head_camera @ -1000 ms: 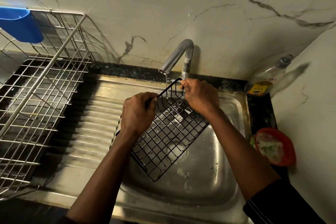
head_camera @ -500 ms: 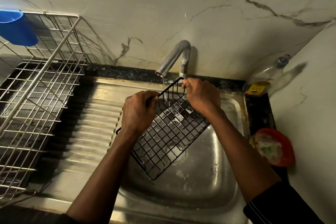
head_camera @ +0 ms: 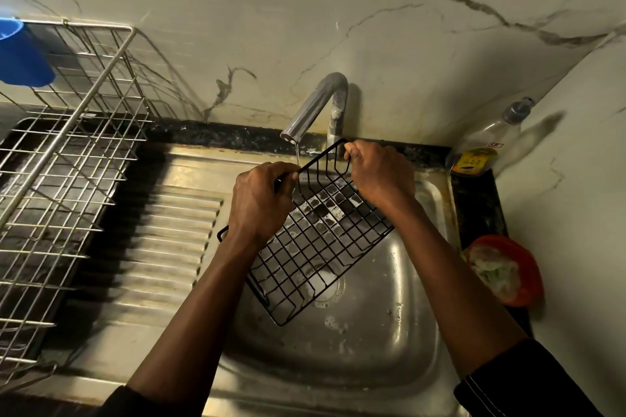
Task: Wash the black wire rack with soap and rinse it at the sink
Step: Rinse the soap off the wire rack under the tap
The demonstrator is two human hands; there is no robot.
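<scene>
The black wire rack (head_camera: 315,247) hangs tilted over the steel sink basin (head_camera: 372,332), with soap film filling several of its grid cells. My left hand (head_camera: 259,201) grips its upper left rim. My right hand (head_camera: 379,173) grips the rim's far corner beside the faucet stem. A thin stream of water falls from the grey faucet (head_camera: 318,105) onto the rack's top edge between my hands.
A large metal dish rack (head_camera: 64,173) stands on the left by the ribbed drainboard (head_camera: 159,247), with a blue cup (head_camera: 20,54) hung on it. A clear soap bottle (head_camera: 487,142) and a red bowl (head_camera: 504,269) with a scrubber sit on the right ledge.
The rack and both hands have kept almost the same place under the running water; the view has shifted slightly to the right.
</scene>
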